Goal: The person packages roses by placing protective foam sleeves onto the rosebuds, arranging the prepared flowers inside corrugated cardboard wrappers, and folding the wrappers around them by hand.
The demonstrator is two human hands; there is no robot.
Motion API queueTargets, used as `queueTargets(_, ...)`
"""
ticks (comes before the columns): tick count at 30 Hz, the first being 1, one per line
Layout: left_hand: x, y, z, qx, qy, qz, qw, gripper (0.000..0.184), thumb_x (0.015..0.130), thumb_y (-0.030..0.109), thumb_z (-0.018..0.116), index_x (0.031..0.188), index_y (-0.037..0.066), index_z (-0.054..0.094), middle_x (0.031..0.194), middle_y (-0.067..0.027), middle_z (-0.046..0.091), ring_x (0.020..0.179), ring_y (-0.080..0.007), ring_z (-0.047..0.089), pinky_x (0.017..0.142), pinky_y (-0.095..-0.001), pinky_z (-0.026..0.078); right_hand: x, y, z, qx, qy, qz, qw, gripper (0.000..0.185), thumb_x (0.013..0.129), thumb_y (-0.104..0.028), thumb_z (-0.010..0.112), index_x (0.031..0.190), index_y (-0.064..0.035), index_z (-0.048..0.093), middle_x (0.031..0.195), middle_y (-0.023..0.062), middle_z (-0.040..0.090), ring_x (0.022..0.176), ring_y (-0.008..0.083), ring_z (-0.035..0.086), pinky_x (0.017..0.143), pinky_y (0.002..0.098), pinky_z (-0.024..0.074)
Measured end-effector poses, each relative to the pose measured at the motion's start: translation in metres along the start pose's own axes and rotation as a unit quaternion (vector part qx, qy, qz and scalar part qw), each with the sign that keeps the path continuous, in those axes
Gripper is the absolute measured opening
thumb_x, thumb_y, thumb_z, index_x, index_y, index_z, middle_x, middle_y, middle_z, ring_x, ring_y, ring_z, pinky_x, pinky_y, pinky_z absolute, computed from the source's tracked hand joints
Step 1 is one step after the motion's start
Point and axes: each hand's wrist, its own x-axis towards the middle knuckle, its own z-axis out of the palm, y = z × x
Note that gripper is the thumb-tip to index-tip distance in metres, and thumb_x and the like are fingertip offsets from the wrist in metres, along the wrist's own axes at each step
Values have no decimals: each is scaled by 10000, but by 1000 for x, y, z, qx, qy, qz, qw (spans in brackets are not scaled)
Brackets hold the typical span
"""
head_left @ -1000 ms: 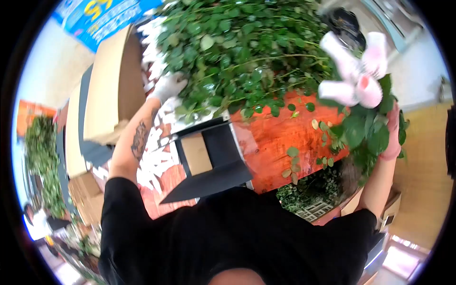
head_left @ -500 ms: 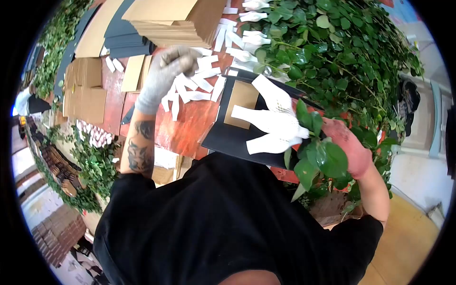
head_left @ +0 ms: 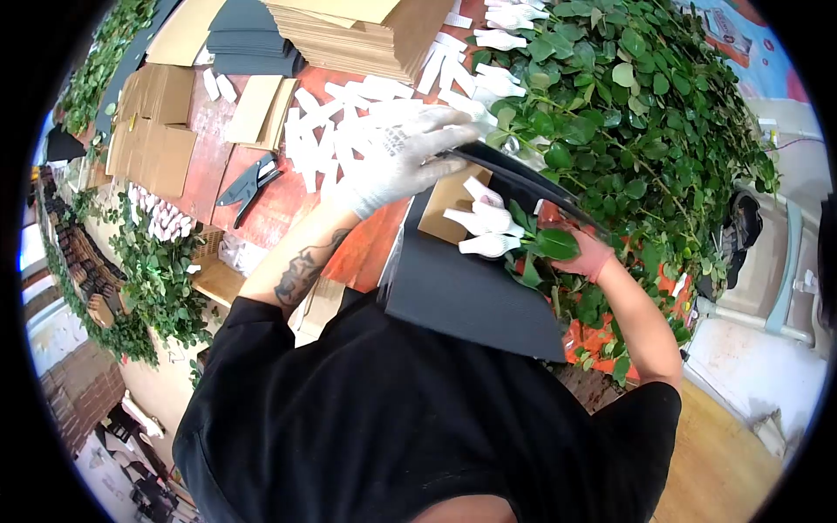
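Several white-sleeved flower heads (head_left: 490,246) lie over the black sheet (head_left: 475,292) and brown card (head_left: 445,207), just in front of your chest. Your right hand (head_left: 582,253) has its fingers curled round the leafy stems behind those heads, though leaves cover some of the grip. Your left hand (head_left: 405,161) seems to pinch the sheet's raised far edge between thumb and fingers.

If you pull that edge across too hard, it could crease, or knock the heads out of line. Broad leaves (head_left: 558,244) beside your right hand could catch under the fold and tear. Loosen the right grip early and the stems may slide or fan apart.

Watch the near flap: it reaches your shirt (head_left: 384,392), so leaning in could bend it. The big leafy pile (head_left: 610,113) crowds the far right, leaving your right hand little room. You have more room on the left, over the red table (head_left: 353,254), but loose white sleeves (head_left: 327,144) lie under and beside your left wrist, with the stapler (head_left: 251,185) farther out.
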Motion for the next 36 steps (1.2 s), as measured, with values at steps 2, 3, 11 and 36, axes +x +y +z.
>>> queueTargets(2,17,6,1,3,24,32,999,349,738,174,706,1065,69,648,1022,-93,638,1005,-247,591,880,-340,457,-14,1,-13,514,152,186,823,386,796,-175,632,1157,-58,559,1234,138,537,1175,300,487,1019,377,378)
queueTargets(3,25,12,-1,-62,-17,-89,994,315,755,186,702,1041,62,655,926,-86,643,908,-233,603,812,-331,469,-14,0,22,455,175,144,861,479,739,-164,694,1184,-63,547,1241,145,530,1195,298,478,1027,373,372)
queueTargets(11,18,1,8,-14,38,-186,982,342,782,297,701,990,30,651,721,-76,618,657,-192,589,627,-308,467,72,-24,-10,339,211,210,892,471,804,-232,591,1225,-45,490,1220,178,530,1123,329,524,959,380,419)
queueTargets(36,-54,-20,27,-71,-237,-174,953,224,827,320,604,797,101,641,836,-56,594,771,-240,614,663,-354,488,38,-24,-20,359,232,409,807,307,770,-188,588,1043,-47,588,998,145,622,953,318,570,882,405,422)
